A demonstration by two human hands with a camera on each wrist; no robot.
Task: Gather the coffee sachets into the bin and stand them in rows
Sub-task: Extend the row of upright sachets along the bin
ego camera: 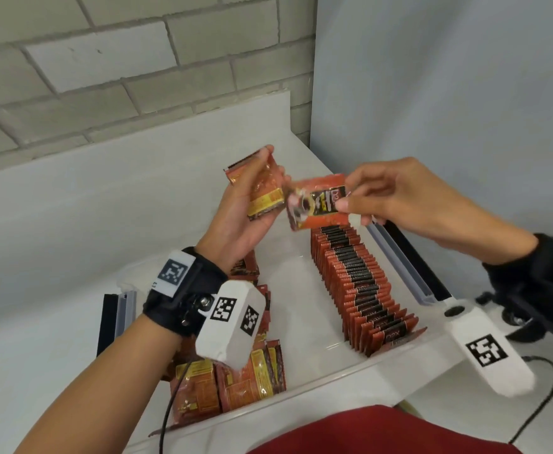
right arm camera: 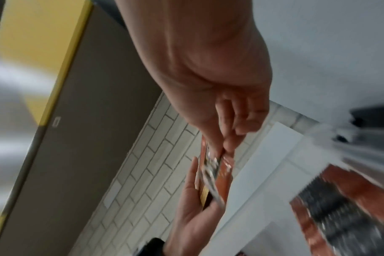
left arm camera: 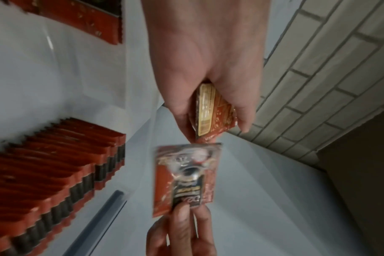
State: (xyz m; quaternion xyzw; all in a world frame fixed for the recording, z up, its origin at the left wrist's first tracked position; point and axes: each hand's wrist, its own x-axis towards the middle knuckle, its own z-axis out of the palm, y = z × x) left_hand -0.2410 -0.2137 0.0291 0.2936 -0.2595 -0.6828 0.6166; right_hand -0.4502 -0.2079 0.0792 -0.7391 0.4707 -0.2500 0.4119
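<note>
Nearest the viewer, a red garment (ego camera: 383, 430) fills the bottom edge, and just beyond it runs the near wall of a clear plastic bin (ego camera: 301, 398) sitting on a white table (ego camera: 55, 224). Inside the bin, at its near left corner, loose coffee sachets (ego camera: 235, 385) lie and lean in an untidy heap, orange-red with yellow label panels. Along the bin's right side a long row of sachets (ego camera: 363, 286) stands upright, packed face to face, red edges with a black band. Between heap and row the bin floor is bare, leaving open room in the middle. Above the bin, both hands are raised. The left hand (ego camera: 245, 211), palm up, holds a small stack of sachets (ego camera: 265, 188), thumb and fingers curled around its edges. The right hand (ego camera: 396, 198) pinches a single sachet (ego camera: 317, 204) by one end between thumb and fingertips; its printed face shows a cup picture and dark label, and its free end almost meets the left hand's stack. Farther back, the table ends at a pale brick wall (ego camera: 104, 60), with a plain grey panel (ego camera: 448, 77) to the right.
</note>
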